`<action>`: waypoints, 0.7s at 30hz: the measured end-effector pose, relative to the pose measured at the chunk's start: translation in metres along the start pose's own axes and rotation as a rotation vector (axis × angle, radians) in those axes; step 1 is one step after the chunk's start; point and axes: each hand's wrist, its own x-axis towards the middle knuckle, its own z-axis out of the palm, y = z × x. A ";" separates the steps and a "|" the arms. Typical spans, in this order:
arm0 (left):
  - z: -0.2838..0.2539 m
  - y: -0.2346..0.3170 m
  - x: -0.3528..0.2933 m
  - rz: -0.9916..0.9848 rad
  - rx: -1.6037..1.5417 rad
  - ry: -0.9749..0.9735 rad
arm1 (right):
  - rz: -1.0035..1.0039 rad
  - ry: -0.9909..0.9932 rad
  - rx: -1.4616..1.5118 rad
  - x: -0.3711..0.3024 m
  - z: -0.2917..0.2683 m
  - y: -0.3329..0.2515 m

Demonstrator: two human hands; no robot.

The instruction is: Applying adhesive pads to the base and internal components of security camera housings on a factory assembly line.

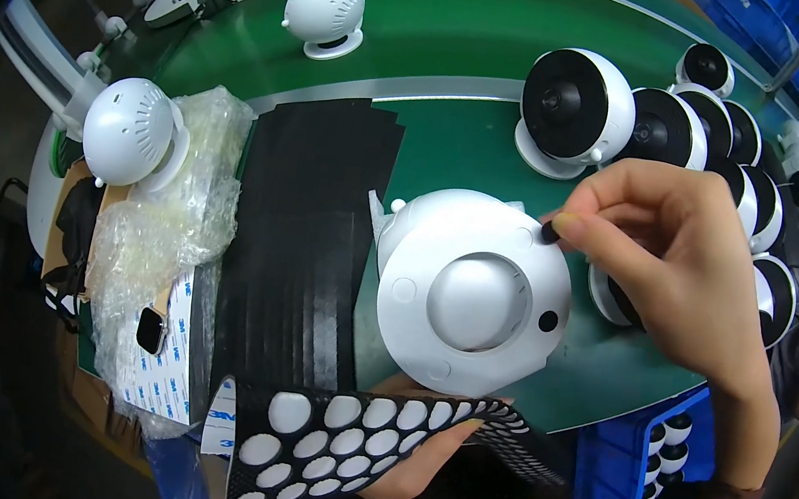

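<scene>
My left hand (423, 455) holds up a white round camera unit (470, 289), base toward me, together with a black sheet of round pads (344, 444) that has several empty white holes. One black pad (548, 321) sits on the base's right rim. My right hand (681, 256) pinches a small black round pad (550, 232) between thumb and forefinger at the upper right edge of the base.
Several black-faced white camera units (580, 107) line the green conveyor (448, 34) at right. Two white units (325, 8) (129, 131) stand at left. Black sheets (300, 236), crumpled clear plastic (171, 220) and a blue bin (624, 461) lie nearby.
</scene>
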 end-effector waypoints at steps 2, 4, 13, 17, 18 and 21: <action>-0.005 -0.011 -0.004 0.014 -0.015 0.057 | 0.094 -0.083 0.011 0.016 0.013 -0.009; -0.012 -0.022 -0.007 -0.007 0.000 0.062 | 0.183 -0.149 0.018 0.018 0.017 -0.006; -0.012 -0.031 -0.018 -0.110 0.092 0.031 | 0.106 -0.102 -0.115 0.014 0.016 -0.013; -0.013 -0.040 -0.022 -0.155 0.122 0.015 | 0.096 -0.080 -0.156 0.014 0.018 -0.014; -0.013 -0.042 -0.023 -0.165 0.130 0.011 | 0.101 -0.078 -0.170 0.014 0.019 -0.014; -0.014 -0.047 -0.027 -0.196 0.158 0.003 | 0.088 -0.050 -0.144 0.013 0.021 -0.015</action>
